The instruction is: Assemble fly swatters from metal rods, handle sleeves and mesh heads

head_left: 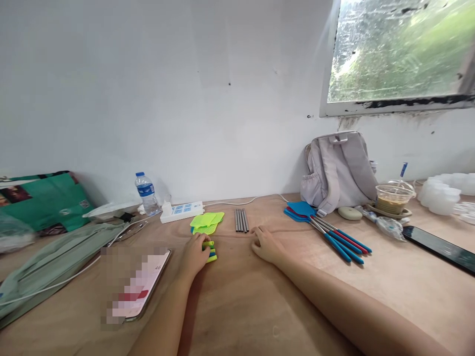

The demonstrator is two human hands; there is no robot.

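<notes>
My left hand (196, 251) curls over several short yellow-green and blue plastic handles (212, 258), whose ends stick out at its right side. Just beyond it lie yellow-green mesh fly swatter heads (207, 222), stacked loosely, with a bit of blue beneath. Several thin metal rods (242, 220) lie side by side, pointing away from me. My right hand (267, 245) rests on the table just right of their near ends, holding nothing, thumb and fingers apart. Farther right lie several whole fly swatters (326, 230) with blue and red heads, metal shafts and blue or red grips.
A phone (148, 282) lies left of my left arm, near a green cloth bag (63, 257). Along the wall stand a water bottle (146, 193), a power strip (181, 211) and a backpack (341, 170). A drink cup (393, 198), dark phone (441, 247) and white containers (441, 195) are right.
</notes>
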